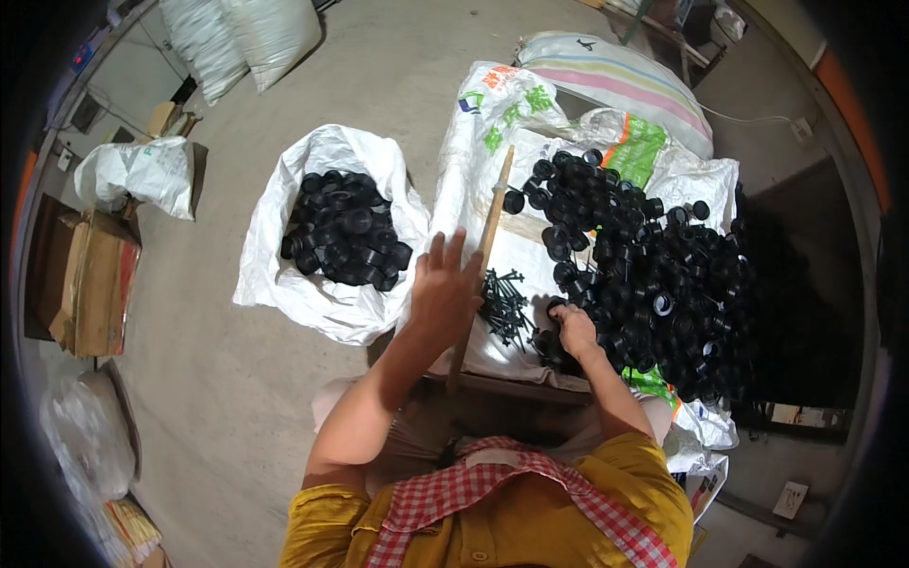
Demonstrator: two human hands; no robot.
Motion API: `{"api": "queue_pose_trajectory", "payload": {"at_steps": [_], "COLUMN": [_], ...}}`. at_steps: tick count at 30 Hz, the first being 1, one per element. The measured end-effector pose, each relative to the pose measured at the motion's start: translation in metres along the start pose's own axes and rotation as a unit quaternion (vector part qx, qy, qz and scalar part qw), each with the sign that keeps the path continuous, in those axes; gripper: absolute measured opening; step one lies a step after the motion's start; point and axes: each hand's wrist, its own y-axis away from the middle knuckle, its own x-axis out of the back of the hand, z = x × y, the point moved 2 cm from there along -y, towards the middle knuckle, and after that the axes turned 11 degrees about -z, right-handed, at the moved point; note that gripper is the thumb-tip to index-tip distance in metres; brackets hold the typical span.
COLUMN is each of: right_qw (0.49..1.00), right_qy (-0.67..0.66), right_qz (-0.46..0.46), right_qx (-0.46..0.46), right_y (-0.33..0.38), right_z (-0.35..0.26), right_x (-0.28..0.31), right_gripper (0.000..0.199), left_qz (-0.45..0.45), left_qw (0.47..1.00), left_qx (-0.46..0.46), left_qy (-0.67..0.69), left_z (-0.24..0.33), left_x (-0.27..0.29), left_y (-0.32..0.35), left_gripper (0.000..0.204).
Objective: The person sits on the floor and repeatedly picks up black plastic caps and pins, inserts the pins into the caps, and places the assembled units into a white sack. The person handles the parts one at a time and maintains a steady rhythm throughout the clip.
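In the head view, the left hand [443, 284] is spread open by the stick [494, 213]; whether they touch I cannot tell. The right hand [576, 333], apart from it, seems to pinch a cap [555, 306] over the white sheet [519, 270], at the near left of the pile [663, 284]. The cap looks light, stiff and smooth, likely a bit slippery but hardly fragile; its round rim suits thumb and finger. The slim pins [507, 308] look easiest to take singly by the shaft. More caps [341, 227] fill the sack [260, 270].
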Motion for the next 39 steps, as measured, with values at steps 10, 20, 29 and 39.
{"api": "queue_pose_trajectory", "payload": {"at_steps": [10,20,29,39], "right_qw": [0.966,0.914,0.483,0.929], "right_qy": [0.226,-0.332,-0.835,-0.201], "right_qz": [0.005,0.217,0.011,0.100], "right_qx": [0.123,0.086,0.264,0.295], "right_y": [0.036,0.022,0.070,0.092], "right_z": [-0.003,-0.008,-0.100,-0.142], "right_x": [0.001,0.087,0.110,0.102], "right_gripper": [0.039,0.026,0.047,0.071], "left_qz": [-0.076,-0.157,-0.142,-0.184], "left_qw": [0.996,0.982,0.743,0.731], "left_qx": [-0.005,0.008,0.041,0.062], "left_qy": [0.041,0.103,0.653,0.654], "left_z": [0.007,0.010,0.018,0.016], "left_x": [-0.009,-0.018,-0.032,-0.034], "left_y": [0.004,0.004,-0.007,-0.001], "left_gripper": [0.058,0.057,0.061,0.032]}}
